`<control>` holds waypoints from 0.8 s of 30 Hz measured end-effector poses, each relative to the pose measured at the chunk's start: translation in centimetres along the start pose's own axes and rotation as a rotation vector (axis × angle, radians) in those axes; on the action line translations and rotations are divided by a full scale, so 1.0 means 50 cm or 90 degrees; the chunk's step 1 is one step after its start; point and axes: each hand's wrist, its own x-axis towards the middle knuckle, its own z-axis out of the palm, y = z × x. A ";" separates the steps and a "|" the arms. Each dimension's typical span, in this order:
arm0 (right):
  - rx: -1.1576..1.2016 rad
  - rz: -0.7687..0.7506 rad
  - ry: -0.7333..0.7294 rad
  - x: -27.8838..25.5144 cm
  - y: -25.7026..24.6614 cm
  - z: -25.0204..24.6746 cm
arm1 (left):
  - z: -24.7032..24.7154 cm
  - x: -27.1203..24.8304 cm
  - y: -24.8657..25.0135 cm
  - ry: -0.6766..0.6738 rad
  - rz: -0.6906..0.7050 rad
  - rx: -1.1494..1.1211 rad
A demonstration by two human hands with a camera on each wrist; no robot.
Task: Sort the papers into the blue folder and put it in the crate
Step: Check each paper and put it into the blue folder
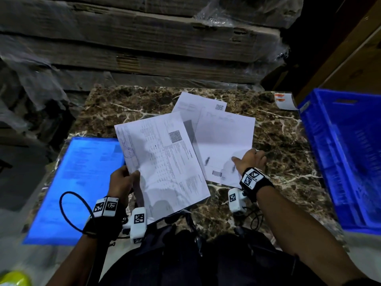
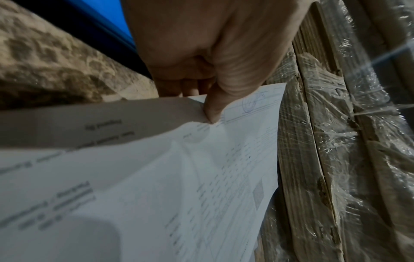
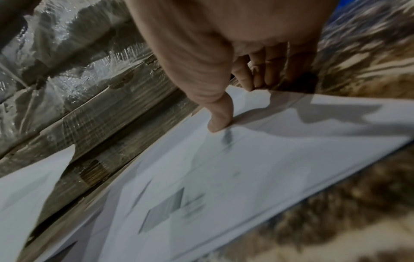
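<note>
My left hand point(image 1: 123, 178) pinches a printed sheet point(image 1: 162, 162) by its left edge, thumb on top, and holds it lifted over the table; the left wrist view shows the thumb point(image 2: 212, 109) pressed on that sheet point(image 2: 201, 177) with another page beneath. My right hand point(image 1: 250, 159) pinches the near right corner of a mostly blank sheet point(image 1: 224, 139) lying on the table, thumb point(image 3: 220, 115) on top of the sheet point(image 3: 257, 159) and fingers curled under its edge. A third sheet point(image 1: 193, 104) lies partly under it. The blue folder point(image 1: 78, 182) lies flat at the left. The blue crate point(image 1: 346, 153) stands at the right.
The marble table point(image 1: 284, 162) carries a small white slip with orange marks point(image 1: 284, 101) at its far right corner. Plastic-wrapped stacked cardboard point(image 1: 144, 38) rises behind the table. A yellow object point(image 1: 14, 278) shows at the bottom left.
</note>
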 end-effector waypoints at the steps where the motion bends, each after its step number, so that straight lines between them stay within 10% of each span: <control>1: 0.000 0.002 -0.003 0.000 -0.001 -0.004 | -0.003 -0.001 0.000 0.004 -0.001 -0.004; 24: 0.424 0.032 -0.048 0.006 0.058 -0.049 | -0.027 0.013 0.002 0.023 0.001 0.023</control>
